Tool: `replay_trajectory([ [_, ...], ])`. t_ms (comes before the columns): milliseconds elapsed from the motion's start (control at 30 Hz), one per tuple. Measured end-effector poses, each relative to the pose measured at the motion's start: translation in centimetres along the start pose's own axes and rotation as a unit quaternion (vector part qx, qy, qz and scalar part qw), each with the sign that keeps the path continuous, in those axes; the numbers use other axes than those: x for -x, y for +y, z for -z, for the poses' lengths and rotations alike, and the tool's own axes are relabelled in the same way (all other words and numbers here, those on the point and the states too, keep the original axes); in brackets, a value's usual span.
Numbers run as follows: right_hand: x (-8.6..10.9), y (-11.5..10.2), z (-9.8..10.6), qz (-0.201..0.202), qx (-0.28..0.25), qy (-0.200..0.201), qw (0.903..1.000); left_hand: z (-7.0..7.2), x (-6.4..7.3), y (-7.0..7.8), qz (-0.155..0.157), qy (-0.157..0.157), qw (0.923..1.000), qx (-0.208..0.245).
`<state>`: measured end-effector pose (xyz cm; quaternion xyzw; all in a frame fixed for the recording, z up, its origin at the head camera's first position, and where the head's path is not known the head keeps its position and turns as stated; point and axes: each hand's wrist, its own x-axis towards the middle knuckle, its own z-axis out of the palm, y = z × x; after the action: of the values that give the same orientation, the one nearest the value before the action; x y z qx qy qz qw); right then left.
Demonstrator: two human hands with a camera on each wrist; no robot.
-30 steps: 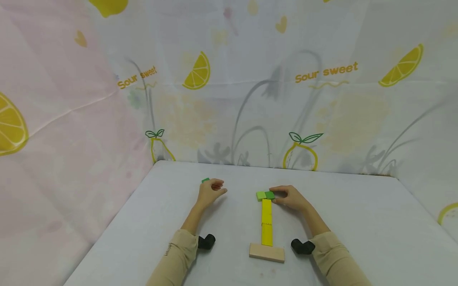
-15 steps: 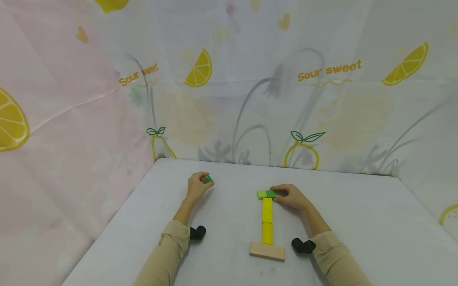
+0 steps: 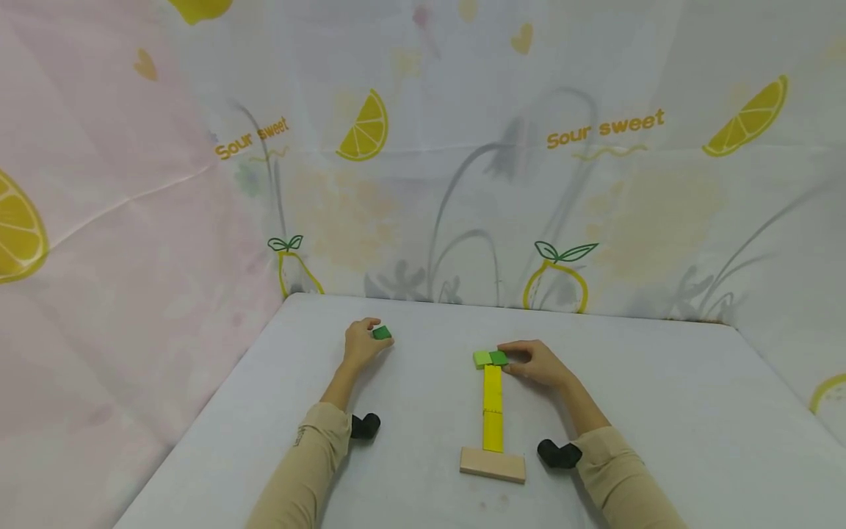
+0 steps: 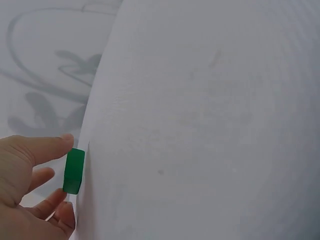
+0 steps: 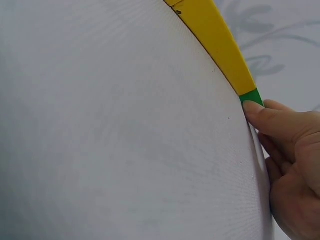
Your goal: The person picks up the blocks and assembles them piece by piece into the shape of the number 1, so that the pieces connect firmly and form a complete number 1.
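Toward the back left of the table, my left hand pinches a dark green block between thumb and fingertips. In the left wrist view the thumb meets one end of that green block and a finger the other. My right hand has thumb and forefinger at opposite sides of another dark green block. A light green block lies against its left side. Below this pair, two yellow blocks run end to end down to a plain wooden block. The right thumb covers part of the green block in the right wrist view.
All the blocks lie on a white tabletop. Lemon-print cloth rises along the table's back edge and left side. A black wrist camera sits at the right cuff, another black device at the left.
My left hand has shifted left and back to the loose green block and now grips it, with the block turned slightly. The right hand and the block row stay put.
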<state>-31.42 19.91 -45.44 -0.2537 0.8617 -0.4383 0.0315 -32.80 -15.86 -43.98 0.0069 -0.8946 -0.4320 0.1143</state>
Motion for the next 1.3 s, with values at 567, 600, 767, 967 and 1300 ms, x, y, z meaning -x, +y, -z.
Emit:
replay_trajectory([
  [567, -0.2, 0.4, -0.3, 0.009, -0.016, -0.002, 0.9998, -0.1, 0.1, -0.7, -0.015, -0.017, 0.9992, -0.034],
  [600, -0.2, 0.4, -0.3, 0.01, -0.015, -0.001, 0.9998, -0.1, 0.2, -0.7, -0.014, -0.015, 0.9993, -0.032],
  [767, -0.1, 0.4, -0.3, 0.009, -0.017, 0.001, 0.9998, -0.1, 0.3, -0.8, -0.011, -0.013, 0.9996, -0.022],
  [967, -0.1, 0.4, -0.3, 0.009, -0.013, -0.001, 0.9999, -0.4, 0.4, -0.8, -0.028, -0.015, 0.9993, -0.019],
  [1300, -0.1, 0.1, -0.1, 0.004, -0.01, 0.004, 0.9999, -2.0, 1.1, 0.9, -0.07, -0.047, 0.9964, 0.006],
])
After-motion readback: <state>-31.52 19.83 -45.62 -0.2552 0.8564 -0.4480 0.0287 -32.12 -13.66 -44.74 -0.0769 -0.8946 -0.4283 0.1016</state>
